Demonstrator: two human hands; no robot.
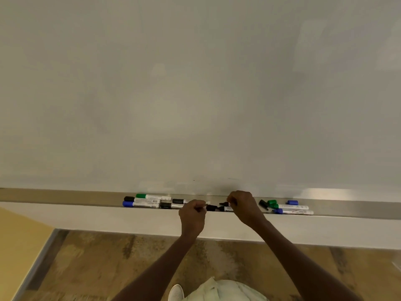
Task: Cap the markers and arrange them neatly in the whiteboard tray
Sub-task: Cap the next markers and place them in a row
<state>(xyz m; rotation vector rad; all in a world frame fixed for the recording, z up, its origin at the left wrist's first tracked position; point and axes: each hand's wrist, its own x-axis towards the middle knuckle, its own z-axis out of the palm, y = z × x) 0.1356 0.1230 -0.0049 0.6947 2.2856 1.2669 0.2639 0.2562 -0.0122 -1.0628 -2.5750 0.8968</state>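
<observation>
A metal tray (65,195) runs along the bottom of the whiteboard. At its left lie capped markers: green (152,196), black (141,199) and blue (138,204), with two more black ones (167,205) beside them. My left hand (192,216) is shut on a white marker whose end (207,202) pokes out to the right. My right hand (243,206) is closed over the tray at a black marker (225,208); a black cap (211,207) lies between my hands. To the right are a loose black cap (263,204), green cap (271,202), blue cap (292,202), and uncapped green (290,206) and blue (293,212) markers.
The blank whiteboard (195,94) fills the upper view. Below the tray is a white ledge (108,220), then a brown patterned floor (97,268). A yellow wall (15,246) is at lower left. My white shoe (176,292) and pale clothing (221,290) show at the bottom.
</observation>
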